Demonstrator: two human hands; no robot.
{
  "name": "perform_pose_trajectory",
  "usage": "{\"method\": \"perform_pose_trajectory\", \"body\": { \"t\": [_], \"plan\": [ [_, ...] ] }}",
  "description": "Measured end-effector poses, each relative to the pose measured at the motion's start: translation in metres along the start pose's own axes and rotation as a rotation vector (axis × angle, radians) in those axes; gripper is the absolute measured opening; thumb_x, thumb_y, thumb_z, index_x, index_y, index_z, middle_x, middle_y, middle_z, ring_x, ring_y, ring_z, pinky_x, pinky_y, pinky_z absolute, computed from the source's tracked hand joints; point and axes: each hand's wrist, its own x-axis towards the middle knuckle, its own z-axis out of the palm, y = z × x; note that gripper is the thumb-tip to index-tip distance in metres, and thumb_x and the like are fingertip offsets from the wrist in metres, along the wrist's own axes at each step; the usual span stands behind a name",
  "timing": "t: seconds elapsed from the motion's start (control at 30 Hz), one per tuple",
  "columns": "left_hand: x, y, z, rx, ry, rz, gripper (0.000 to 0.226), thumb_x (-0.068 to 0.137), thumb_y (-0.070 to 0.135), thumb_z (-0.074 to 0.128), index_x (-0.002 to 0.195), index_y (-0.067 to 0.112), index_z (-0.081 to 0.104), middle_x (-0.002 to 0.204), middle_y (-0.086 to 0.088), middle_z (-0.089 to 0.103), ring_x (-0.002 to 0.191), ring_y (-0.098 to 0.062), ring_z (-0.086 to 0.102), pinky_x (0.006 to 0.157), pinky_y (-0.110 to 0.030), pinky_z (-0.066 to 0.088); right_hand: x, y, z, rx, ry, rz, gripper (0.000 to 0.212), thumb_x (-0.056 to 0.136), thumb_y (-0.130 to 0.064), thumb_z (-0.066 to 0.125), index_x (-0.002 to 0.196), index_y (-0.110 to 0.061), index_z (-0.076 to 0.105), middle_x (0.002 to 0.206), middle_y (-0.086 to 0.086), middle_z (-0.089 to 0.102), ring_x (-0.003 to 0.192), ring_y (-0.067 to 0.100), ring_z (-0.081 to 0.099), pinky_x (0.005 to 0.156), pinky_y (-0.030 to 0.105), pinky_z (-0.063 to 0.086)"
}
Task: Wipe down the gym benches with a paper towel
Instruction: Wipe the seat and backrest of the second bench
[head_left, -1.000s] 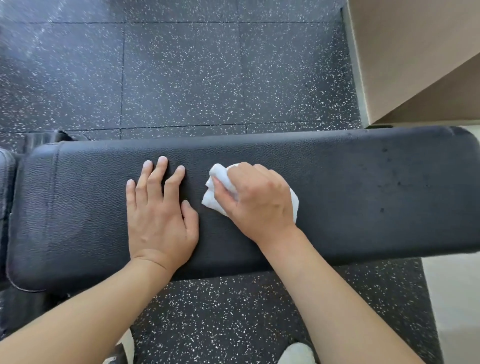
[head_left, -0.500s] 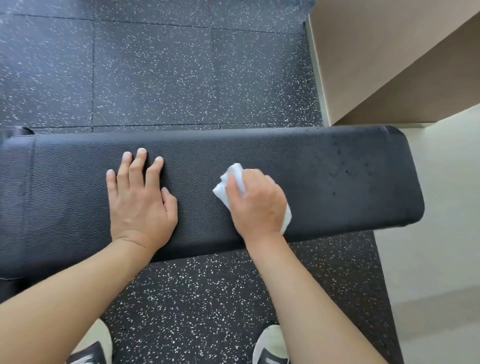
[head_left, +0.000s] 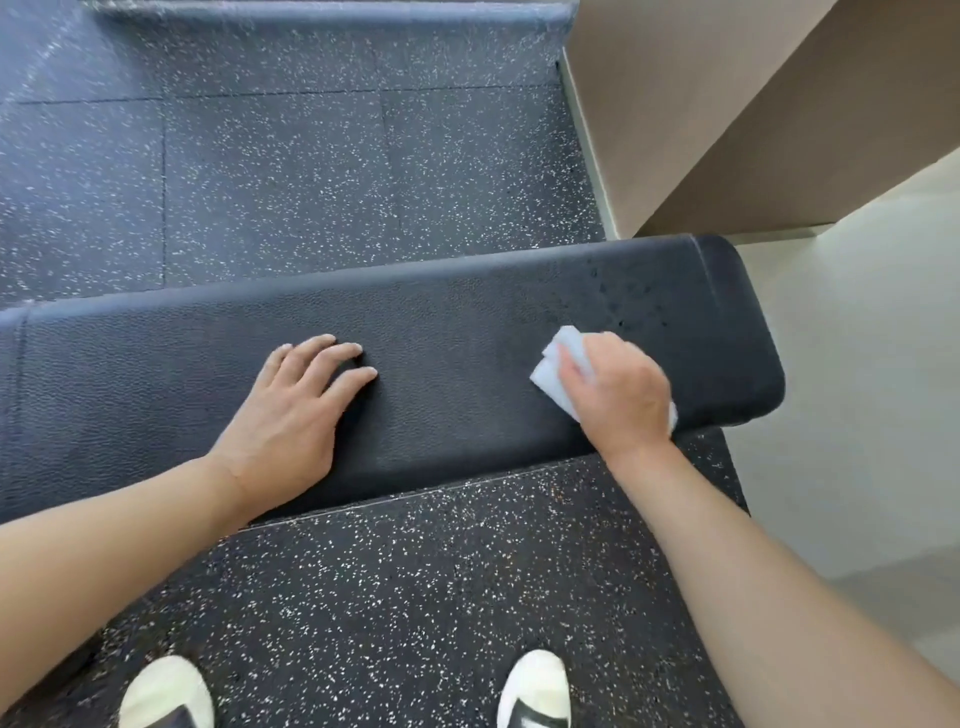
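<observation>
One bench (head_left: 467, 322), one paper towel (head_left: 550, 371) clenched in right hand (head_left: 621, 392); left hand (head_left: 291, 415) flat, fingers released

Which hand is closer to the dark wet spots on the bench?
Right. The right hand, pressing the folded white paper towel, sits just below the dark wet spots near the black padded bench's end. The left hand rests flat mid-bench, farther away.

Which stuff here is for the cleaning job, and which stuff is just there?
For the job:
- paper towel, pressed under the right hand
- black bench pad, spotted with droplets near its end
- left hand, flat on the pad

Just there:
- speckled rubber floor
- white shoes
- beige wall
</observation>
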Motion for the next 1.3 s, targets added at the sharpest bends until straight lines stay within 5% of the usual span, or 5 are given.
{"method": "perform_pose_trajectory", "body": {
  "t": [0.2, 0.47, 0.8, 1.03, 1.3],
  "plan": [
    [0.050, 0.030, -0.008, -0.138, 0.039, -0.126, 0.058, 0.082, 0.017, 0.042, 0.137, 0.011, 0.058, 0.147, -0.013, 0.052, 0.138, -0.043, 0.045, 0.115, -0.061, 0.035, -0.035, -0.007, -0.007, 0.112, 0.034, 0.166, 0.028, 0.092, -0.025, 0.073, 0.075, -0.010, 0.057, 0.075, 0.008, 0.061, 0.063, 0.034, 0.055, 0.057, 0.041, 0.043],
    [0.145, 0.087, 0.010, -0.300, 0.182, -0.571, 0.049, 0.100, 0.030, 0.036, 0.148, 0.028, 0.047, 0.159, 0.001, 0.042, 0.149, -0.031, 0.031, 0.124, -0.068, 0.012, -0.064, -0.040, 0.005, 0.225, 0.056, -0.175, 0.027, 0.086, -0.033, 0.075, 0.071, -0.018, 0.059, 0.069, 0.001, 0.055, 0.060, 0.026, 0.050, 0.057, 0.035, 0.026],
    [0.154, 0.102, 0.024, -0.173, 0.270, -0.672, 0.046, 0.097, 0.029, 0.038, 0.142, 0.029, 0.047, 0.153, -0.003, 0.046, 0.144, -0.034, 0.035, 0.125, -0.063, 0.016, -0.024, 0.076, -0.009, 0.093, 0.171, 0.353, 0.024, 0.088, -0.023, 0.073, 0.074, -0.010, 0.058, 0.073, 0.011, 0.062, 0.062, 0.037, 0.056, 0.056, 0.044, 0.044],
    [0.156, 0.103, 0.023, -0.154, 0.281, -0.674, 0.050, 0.095, 0.026, 0.035, 0.143, 0.022, 0.050, 0.153, -0.007, 0.048, 0.142, -0.038, 0.038, 0.122, -0.062, 0.020, 0.016, -0.057, 0.026, 0.239, 0.059, 0.150, 0.018, 0.084, -0.030, 0.071, 0.076, -0.018, 0.062, 0.071, 0.003, 0.060, 0.067, 0.029, 0.057, 0.060, 0.040, 0.035],
    [0.157, 0.109, 0.016, -0.153, 0.252, -0.682, 0.057, 0.092, 0.029, 0.033, 0.146, 0.018, 0.050, 0.155, -0.008, 0.045, 0.144, -0.039, 0.036, 0.123, -0.063, 0.018, -0.004, 0.012, 0.018, 0.300, 0.109, -0.063, 0.016, 0.082, -0.024, 0.076, 0.086, -0.026, 0.061, 0.077, -0.005, 0.062, 0.065, 0.023, 0.050, 0.057, 0.038, 0.039]
  ]
}}
